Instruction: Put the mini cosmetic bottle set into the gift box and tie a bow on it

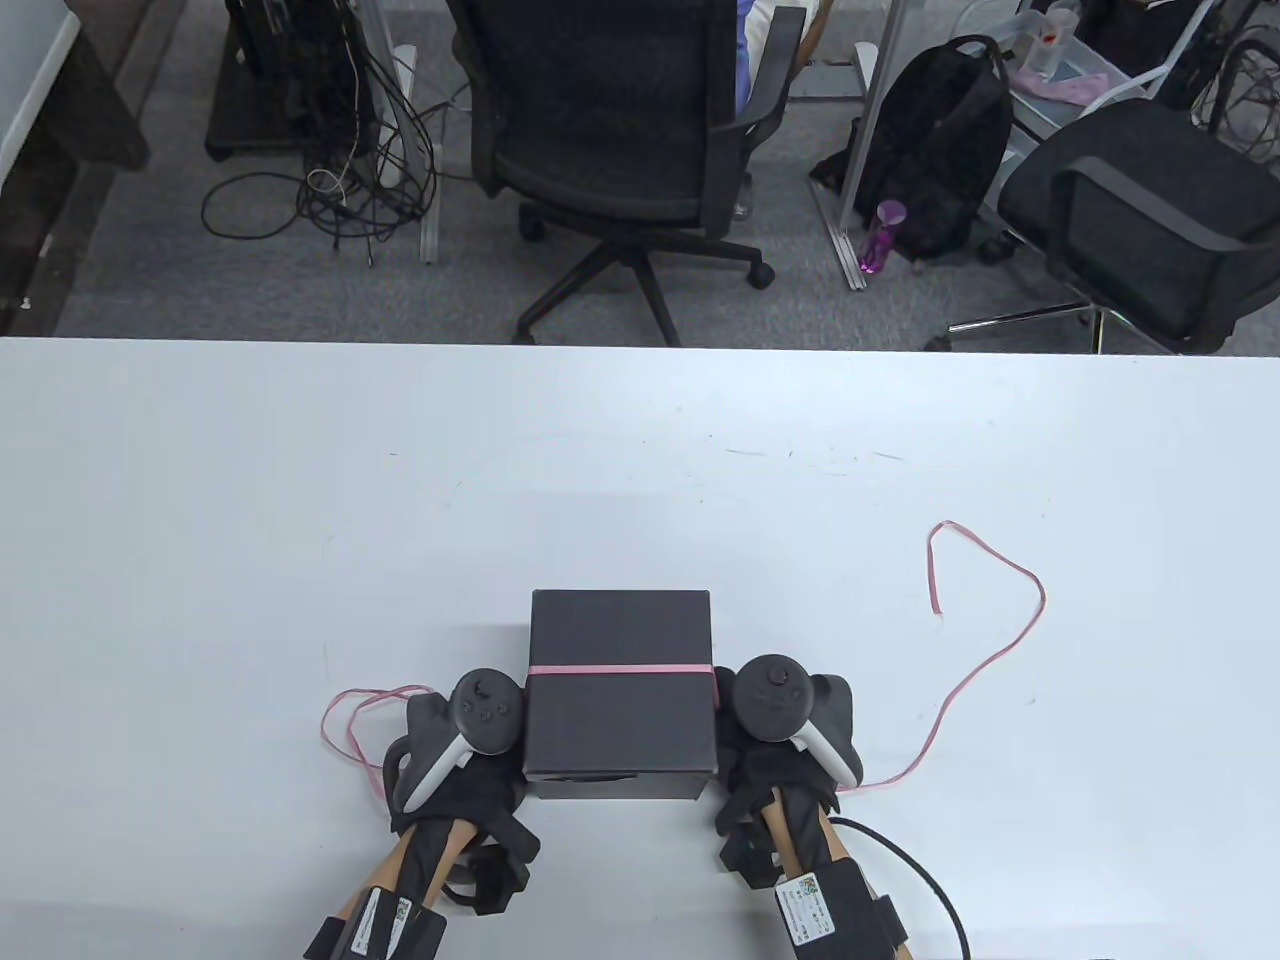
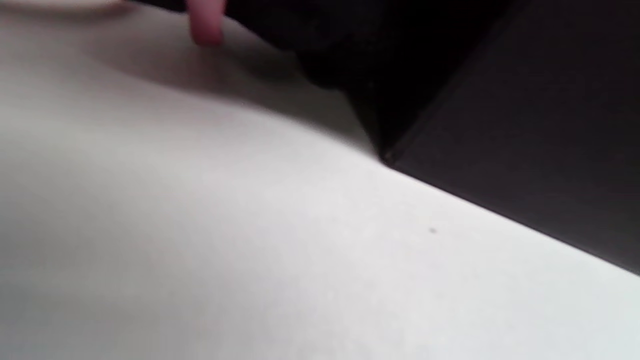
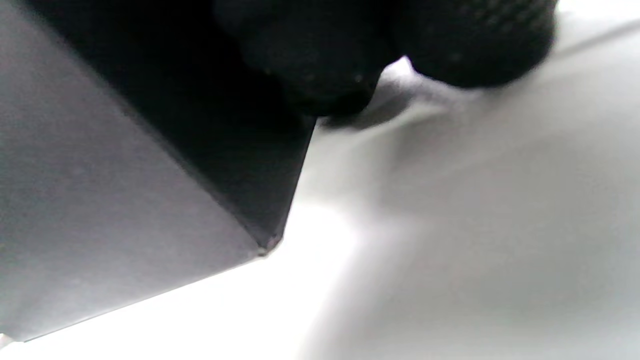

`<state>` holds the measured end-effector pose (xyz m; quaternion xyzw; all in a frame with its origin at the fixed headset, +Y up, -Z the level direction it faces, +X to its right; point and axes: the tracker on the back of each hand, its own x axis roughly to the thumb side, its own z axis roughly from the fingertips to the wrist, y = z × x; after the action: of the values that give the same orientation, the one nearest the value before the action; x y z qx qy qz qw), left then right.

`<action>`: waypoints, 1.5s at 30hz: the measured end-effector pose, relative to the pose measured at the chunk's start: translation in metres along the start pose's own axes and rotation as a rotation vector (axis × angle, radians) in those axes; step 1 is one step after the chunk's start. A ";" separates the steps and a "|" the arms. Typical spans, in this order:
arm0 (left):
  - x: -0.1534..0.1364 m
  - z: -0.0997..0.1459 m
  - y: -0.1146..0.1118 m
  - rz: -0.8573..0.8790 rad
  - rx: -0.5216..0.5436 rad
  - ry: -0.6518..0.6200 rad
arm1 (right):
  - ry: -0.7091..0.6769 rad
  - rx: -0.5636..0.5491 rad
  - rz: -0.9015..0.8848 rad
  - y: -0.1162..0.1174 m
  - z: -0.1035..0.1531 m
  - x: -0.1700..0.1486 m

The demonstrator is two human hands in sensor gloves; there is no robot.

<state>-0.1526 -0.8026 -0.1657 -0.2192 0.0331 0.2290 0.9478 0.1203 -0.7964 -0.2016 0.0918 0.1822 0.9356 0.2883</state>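
Beyond the white table point(image 1: 300, 480), two black office chairs point(image 1: 630, 130) point(image 1: 1140, 220) stand on grey carpet, a black backpack point(image 1: 935, 150) leans between them with a purple bottle point(image 1: 882, 235) at its foot, and tangled cables point(image 1: 340, 180) lie at left.

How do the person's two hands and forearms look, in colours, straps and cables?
Both the left hand and the right hand wear black gloves, each with a dark grey and white tracker on its back. Black bands with white labels wrap the forearms. A black cable runs from the right wrist.
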 end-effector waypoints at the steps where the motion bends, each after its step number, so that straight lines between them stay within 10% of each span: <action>1: 0.000 0.000 0.000 0.000 0.003 0.001 | 0.001 0.001 -0.001 0.000 0.000 0.000; 9: -0.003 0.001 0.001 0.069 -0.011 0.011 | 0.025 -0.022 -0.079 -0.002 0.003 -0.003; 26: -0.028 0.002 0.026 0.991 -0.105 -0.370 | -0.136 0.143 -0.934 -0.002 0.007 -0.011; 40: -0.002 0.014 0.036 0.567 0.087 -0.524 | -0.340 0.078 -1.013 -0.019 0.012 -0.003; 45: -0.002 0.014 0.037 0.559 0.102 -0.523 | -0.442 -0.017 -0.738 -0.034 0.016 0.009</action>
<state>-0.1720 -0.7676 -0.1673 -0.0883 -0.1401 0.5246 0.8351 0.1347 -0.7603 -0.2001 0.2162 0.1288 0.7292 0.6363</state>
